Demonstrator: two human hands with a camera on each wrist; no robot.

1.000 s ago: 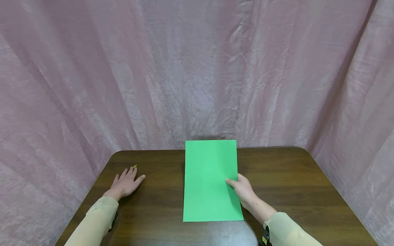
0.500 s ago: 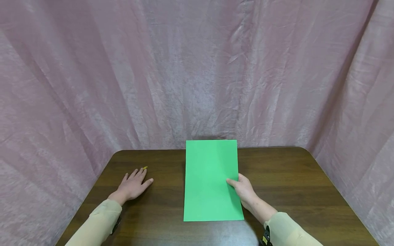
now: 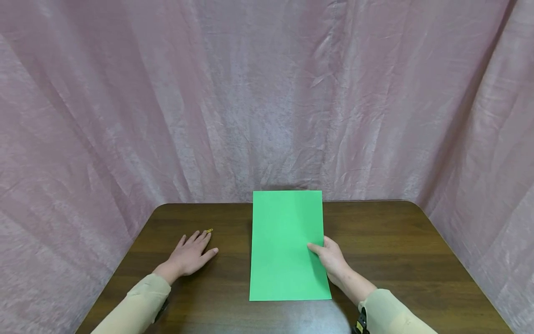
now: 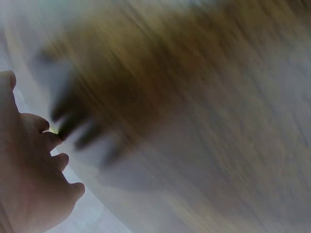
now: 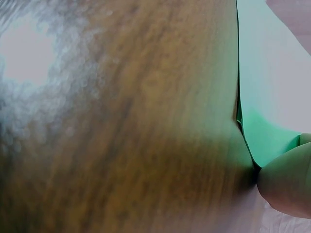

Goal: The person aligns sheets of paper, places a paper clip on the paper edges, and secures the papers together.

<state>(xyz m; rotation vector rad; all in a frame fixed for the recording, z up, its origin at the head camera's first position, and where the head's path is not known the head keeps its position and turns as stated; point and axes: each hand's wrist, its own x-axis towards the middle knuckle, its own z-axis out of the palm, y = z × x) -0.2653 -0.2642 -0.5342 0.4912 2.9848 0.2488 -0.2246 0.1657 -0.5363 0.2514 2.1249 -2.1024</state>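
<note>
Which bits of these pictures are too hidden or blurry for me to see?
Head view: the right hand's fingers, except the thumb, mostly hide behind the green paper.
Head view: the yellow thing by the left hand is too small to name.
Left wrist view: the tabletop is blurred.
Right wrist view: the picture's right edge cuts off most of the right hand.

Left of the green rectangular sheet [image 3: 283, 246], a small yellow oblong piece [image 3: 210, 230] lies toward the far left corner of the brown wooden table [image 3: 384, 236]; pink cloth curtain [image 3: 258, 102] behind.
</note>
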